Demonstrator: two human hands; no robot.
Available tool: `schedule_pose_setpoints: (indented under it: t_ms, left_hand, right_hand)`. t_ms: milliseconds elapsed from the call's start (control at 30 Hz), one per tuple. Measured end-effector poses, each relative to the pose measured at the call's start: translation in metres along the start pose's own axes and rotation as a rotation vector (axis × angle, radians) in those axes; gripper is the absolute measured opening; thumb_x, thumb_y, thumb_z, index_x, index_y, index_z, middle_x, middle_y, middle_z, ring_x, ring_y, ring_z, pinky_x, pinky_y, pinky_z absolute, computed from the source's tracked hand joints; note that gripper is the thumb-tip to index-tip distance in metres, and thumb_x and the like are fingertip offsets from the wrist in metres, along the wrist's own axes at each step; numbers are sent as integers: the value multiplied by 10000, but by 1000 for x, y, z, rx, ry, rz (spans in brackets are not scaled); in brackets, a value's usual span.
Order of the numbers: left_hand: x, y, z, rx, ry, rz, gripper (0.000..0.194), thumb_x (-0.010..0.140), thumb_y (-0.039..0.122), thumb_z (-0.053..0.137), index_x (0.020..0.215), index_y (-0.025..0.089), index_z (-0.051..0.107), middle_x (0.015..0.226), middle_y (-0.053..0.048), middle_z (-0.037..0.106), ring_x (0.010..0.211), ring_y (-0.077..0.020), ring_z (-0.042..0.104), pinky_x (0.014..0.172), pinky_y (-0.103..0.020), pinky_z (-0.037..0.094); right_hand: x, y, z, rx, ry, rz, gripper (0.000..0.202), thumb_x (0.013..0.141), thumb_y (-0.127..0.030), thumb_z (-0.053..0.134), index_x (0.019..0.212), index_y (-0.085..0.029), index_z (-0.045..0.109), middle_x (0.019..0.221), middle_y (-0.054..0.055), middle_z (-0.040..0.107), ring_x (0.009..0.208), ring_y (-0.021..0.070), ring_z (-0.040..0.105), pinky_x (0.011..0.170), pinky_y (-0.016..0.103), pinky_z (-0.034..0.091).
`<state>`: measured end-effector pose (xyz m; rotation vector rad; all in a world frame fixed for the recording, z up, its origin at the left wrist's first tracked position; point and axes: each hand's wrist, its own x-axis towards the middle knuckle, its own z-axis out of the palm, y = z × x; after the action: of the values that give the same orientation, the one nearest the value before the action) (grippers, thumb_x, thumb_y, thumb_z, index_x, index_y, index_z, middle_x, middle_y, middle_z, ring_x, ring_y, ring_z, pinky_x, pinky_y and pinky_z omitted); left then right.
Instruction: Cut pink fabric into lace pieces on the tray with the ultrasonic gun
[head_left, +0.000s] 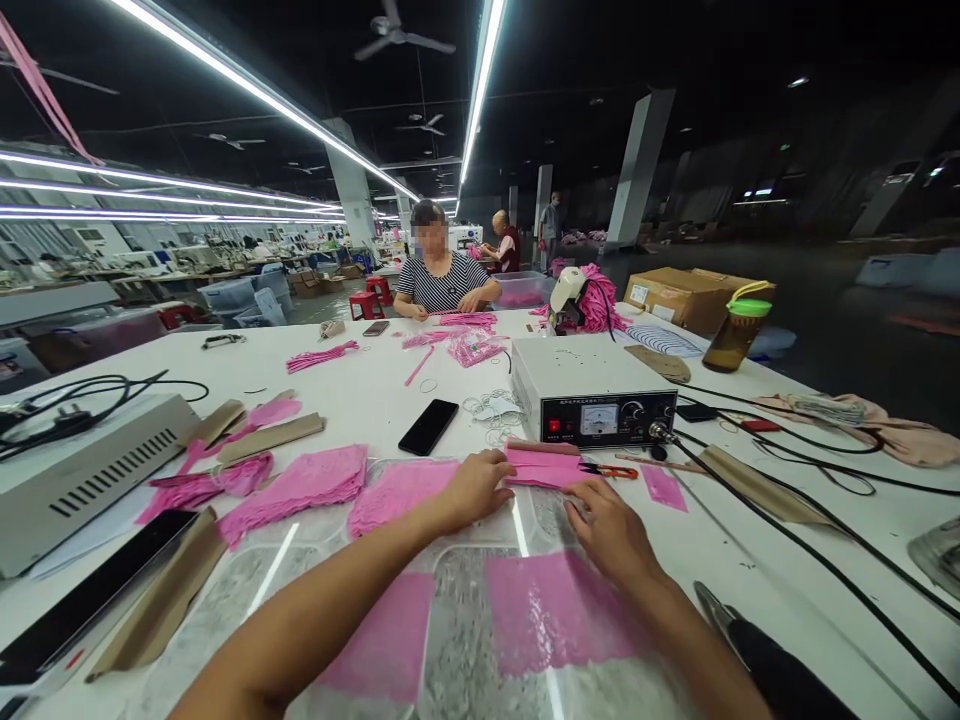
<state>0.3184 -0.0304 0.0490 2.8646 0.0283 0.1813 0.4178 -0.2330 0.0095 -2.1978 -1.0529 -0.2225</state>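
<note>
My left hand (480,488) has its fingers curled at the left end of a folded pink fabric piece (546,468), apparently pinching its edge. At the near right edge of that piece is my right hand (611,525), its thumb and fingers apart. Orange-handled thread snips (611,471) lie just beyond the right fingertips. Stacks of pink fabric (311,485) lie left of my left hand, with another stack (401,492) partly hidden by my left forearm. Below my hands, square pink panels (551,610) lie on or under a clear plastic sheet or tray (450,600); I cannot tell which.
A white control box (592,390) stands just beyond my hands, its black cables (780,520) running right. A phone (429,427) lies left of it. A bottle (739,330) stands back right. Another grey box (97,470) sits left. A co-worker (442,275) sits across the table.
</note>
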Motion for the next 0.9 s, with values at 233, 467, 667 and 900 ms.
schedule_pose_setpoints:
  t_ms: [233, 467, 667, 900]
  left_hand:
    - [41, -19, 17, -46, -59, -64, 260, 947, 319, 569, 1141, 148, 593, 1162, -87, 600, 1010, -209, 608, 873, -417, 522]
    - [47, -30, 17, -158, -92, -73, 286, 951, 329, 561, 1177, 153, 577, 1178, -86, 591, 997, -212, 611, 849, -403, 536]
    - [52, -36, 14, -217, -119, -78, 291, 946, 337, 568, 1164, 145, 584, 1157, -78, 598, 982, -217, 616, 832, -394, 542]
    - [55, -34, 9, -221, -108, -89, 296, 944, 338, 572, 1164, 140, 582, 1148, -77, 601, 972, -215, 620, 821, -391, 545]
  right_hand:
    - [31, 14, 18, -12, -66, -25, 233, 778, -218, 568, 960, -200, 713, 970, 78, 668, 945, 242, 590, 831, 355, 461]
    - [46, 26, 24, 47, -134, -67, 168, 832, -253, 565, 872, -195, 718, 930, 55, 694, 913, 217, 606, 838, 349, 460]
    - [51, 34, 30, 50, -163, -42, 127, 885, -244, 593, 819, -155, 654, 856, 12, 665, 834, 158, 611, 800, 346, 477]
    - [52, 29, 29, 11, -124, -58, 169, 899, -302, 582, 835, -154, 630, 847, 10, 633, 822, 155, 595, 772, 332, 478]
